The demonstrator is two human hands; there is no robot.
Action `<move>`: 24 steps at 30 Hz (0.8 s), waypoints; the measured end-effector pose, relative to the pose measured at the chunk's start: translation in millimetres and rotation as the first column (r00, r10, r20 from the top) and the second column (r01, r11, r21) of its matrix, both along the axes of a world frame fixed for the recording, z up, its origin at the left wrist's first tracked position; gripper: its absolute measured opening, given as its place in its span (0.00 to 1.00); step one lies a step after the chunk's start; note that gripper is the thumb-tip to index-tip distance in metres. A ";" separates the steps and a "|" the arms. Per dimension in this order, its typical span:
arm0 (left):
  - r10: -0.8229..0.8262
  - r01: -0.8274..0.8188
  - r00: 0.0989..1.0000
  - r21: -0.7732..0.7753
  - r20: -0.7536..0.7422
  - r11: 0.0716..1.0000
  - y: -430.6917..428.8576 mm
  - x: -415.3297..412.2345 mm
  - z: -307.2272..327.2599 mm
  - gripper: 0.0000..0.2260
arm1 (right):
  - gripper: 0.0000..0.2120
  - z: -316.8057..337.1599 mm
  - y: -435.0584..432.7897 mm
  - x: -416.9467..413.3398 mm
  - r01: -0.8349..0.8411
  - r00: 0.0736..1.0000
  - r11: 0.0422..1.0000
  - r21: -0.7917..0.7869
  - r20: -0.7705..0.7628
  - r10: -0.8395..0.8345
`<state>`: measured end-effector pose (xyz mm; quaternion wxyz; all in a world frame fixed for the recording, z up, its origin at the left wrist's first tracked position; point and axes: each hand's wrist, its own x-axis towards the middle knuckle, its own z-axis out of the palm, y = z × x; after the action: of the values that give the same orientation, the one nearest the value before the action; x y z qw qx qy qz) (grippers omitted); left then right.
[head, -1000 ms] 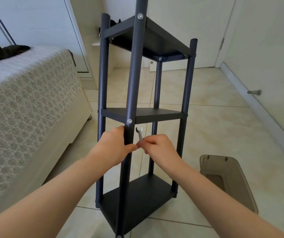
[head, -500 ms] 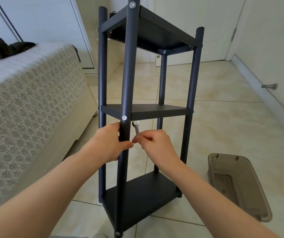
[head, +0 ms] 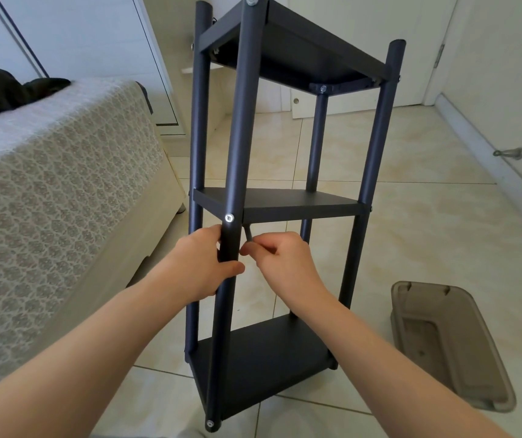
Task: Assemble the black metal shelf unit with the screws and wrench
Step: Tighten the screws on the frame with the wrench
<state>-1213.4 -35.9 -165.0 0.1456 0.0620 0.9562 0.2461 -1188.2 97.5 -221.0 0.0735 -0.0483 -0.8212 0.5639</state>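
Left hand (head: 202, 263) grips the front post (head: 237, 137) below the middle shelf's (head: 285, 205) screw (head: 229, 218). At its three o'clock, the right hand (head: 281, 263) pinches the wrench (head: 248, 233) under that shelf. Tightening this joint, I'd judge; next the wrench head must seat squarely.

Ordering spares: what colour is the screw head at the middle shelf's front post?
The screw head is silver; head view shows it.

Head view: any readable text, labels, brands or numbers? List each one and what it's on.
None readable. No word, label, brand or number shows on the black shelf unit, its screw heads, the wrench pinched in the right hand, the brown plastic bin or the bed cover.
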 end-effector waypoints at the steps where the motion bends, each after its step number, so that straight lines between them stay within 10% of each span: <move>1: 0.001 -0.001 1.000 0.004 0.002 1.000 0.6 0.1 0.3 0.25 | 0.10 -0.3 -0.2 -0.5 0.007 1.000 1.000 -0.002 -0.008 -0.007; 24: 0.030 -0.029 0.999 -0.012 0.045 1.000 1.1 -6.4 10.1 0.26 | 0.07 -15.6 -14.0 -21.7 0.118 0.948 0.993 0.017 -0.300 -0.108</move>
<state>-1219.8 -34.7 -154.9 0.1641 0.0415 0.9548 0.2443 -1209.9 83.5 -236.6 0.2296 -0.0084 -0.8062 0.5452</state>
